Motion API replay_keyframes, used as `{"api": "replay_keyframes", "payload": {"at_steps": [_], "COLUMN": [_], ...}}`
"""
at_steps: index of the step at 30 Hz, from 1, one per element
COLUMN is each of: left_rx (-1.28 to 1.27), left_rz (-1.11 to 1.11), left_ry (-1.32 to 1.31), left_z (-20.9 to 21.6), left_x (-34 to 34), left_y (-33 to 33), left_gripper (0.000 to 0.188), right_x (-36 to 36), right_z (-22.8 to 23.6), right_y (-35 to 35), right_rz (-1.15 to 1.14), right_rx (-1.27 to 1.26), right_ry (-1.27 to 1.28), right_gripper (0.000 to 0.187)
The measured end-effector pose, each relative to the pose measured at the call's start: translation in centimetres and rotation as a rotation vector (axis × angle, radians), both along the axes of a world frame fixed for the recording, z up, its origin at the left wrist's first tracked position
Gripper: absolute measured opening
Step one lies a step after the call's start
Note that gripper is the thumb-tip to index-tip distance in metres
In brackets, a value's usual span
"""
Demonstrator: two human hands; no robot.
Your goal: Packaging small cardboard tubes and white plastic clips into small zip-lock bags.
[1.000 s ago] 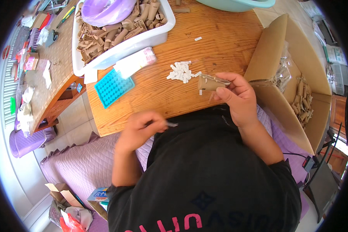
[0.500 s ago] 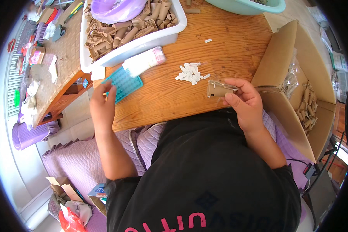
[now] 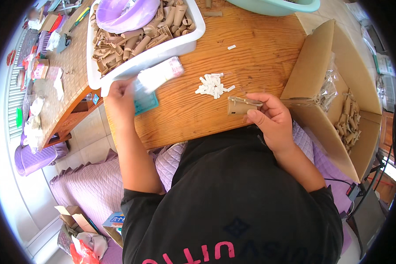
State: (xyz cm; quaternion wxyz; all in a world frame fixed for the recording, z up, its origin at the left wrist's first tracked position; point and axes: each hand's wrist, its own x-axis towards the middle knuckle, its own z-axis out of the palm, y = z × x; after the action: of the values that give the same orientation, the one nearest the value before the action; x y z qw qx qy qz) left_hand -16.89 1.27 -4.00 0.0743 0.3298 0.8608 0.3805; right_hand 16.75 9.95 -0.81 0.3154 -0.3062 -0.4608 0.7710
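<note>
My right hand [image 3: 272,116] pinches a short brown tube [image 3: 241,108] with clear plastic film on its upper side, held level above the table's near edge. My left hand [image 3: 120,99] is over the left part of a teal studded tray [image 3: 146,104], close to the white bin; its fingers are bent and smeared by motion, so whether they hold anything is unclear. A white packet with a pink end [image 3: 165,73] lies across the tray's far end. Between the hands, farther back, is a loose pile of small white strips [image 3: 213,86].
A white bin [image 3: 162,57] of brown tube pieces, with a purple bowl [image 3: 104,18] on top, stands at the far left. An open cardboard box [image 3: 310,66] with more tubes is on the right. A mint-green basin [image 3: 286,8] sits at the back of the wooden table [image 3: 259,48].
My left hand has moved away from me, over the tray and toward the white bin. My right hand keeps hold of the brown tube. The view has shifted slightly.
</note>
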Motion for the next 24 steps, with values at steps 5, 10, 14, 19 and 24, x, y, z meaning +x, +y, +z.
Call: {"api": "replay_keyframes", "payload": {"at_steps": [5,10,14,19,24], "left_rx": [0.316,0.463,0.554,-0.122,0.018], "left_rz": [0.083,-0.006,-0.306,-0.309,-0.223], "left_ry": [-0.223,-0.727,-1.192,-0.207,-0.770], "left_z": [2.5,4.1,5.3,2.8,3.0], "left_x": [1.5,6.0,10.6,11.5,11.3], "left_y": [-3.0,-3.9,-3.4,-3.0,-3.1], "left_gripper": [0.016,0.013,0.008,0.002,0.006], "right_x": [-0.1,-0.6,-0.5,-0.5,-0.1], "right_z": [-0.4,-0.4,-0.2,-0.1,0.1], "right_y": [0.0,-0.2,-0.3,-0.6,-0.2], "right_rz": [-0.035,-0.063,-0.056,-0.084,0.025], "right_rx": [0.092,0.244,0.349,0.383,0.535], "right_ry": [-0.012,-0.025,-0.125,-0.122,-0.225], "right_gripper": [0.031,0.031,0.031,0.031,0.030]}}
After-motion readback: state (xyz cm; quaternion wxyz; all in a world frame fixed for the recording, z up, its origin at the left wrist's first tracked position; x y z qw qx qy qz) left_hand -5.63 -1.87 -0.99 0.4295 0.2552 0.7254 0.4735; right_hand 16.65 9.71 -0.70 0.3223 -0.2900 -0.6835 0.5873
